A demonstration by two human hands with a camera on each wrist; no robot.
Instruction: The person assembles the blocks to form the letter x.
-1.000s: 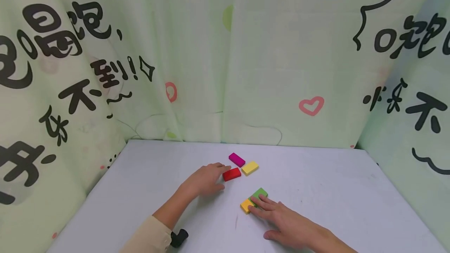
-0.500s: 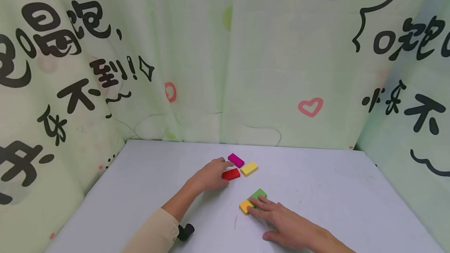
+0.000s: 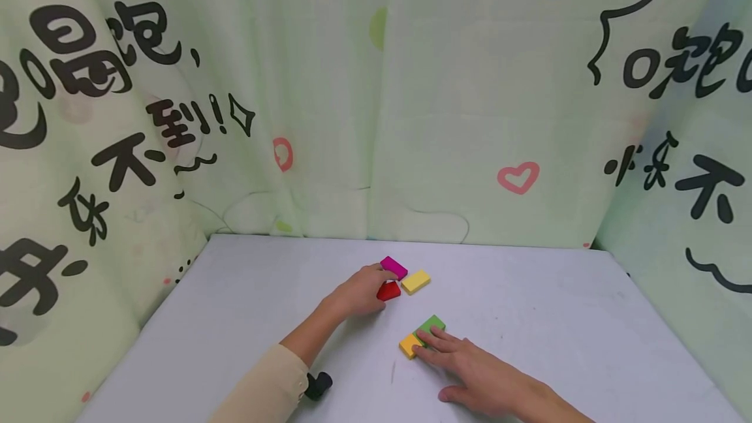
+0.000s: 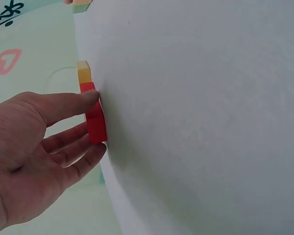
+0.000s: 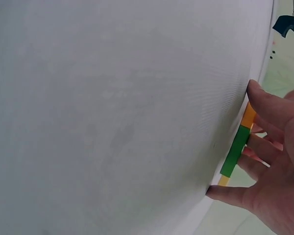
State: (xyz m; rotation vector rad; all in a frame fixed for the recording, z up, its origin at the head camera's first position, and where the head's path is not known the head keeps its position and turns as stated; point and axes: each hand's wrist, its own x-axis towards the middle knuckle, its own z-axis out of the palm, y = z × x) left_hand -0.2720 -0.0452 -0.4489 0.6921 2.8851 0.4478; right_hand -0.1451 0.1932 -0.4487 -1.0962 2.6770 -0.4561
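At the far middle of the table my left hand [image 3: 360, 294] holds a red block [image 3: 389, 292] between its thumb and curled fingers. The left wrist view shows the thumb against the near side of that red block [image 4: 96, 125] and fingers around its far side and end. Close to these fingertips lie a magenta block [image 3: 394, 267] and a pale yellow block [image 3: 416, 282]. Nearer to me, my right hand [image 3: 472, 374] has its fingers spread out straight. Its fingertips touch a green block [image 3: 432, 325] and an orange block [image 3: 409, 345], which lie end to end.
The white table [image 3: 546, 318] is backed by a pale green curtain [image 3: 435, 116] with black characters and hearts. A black wrist device [image 3: 318, 385] sits at my left sleeve [image 3: 264, 384].
My left hand has moved slightly right and forward, and its thumb and fingers have closed around the red block. My right hand and the other blocks look unmoved.
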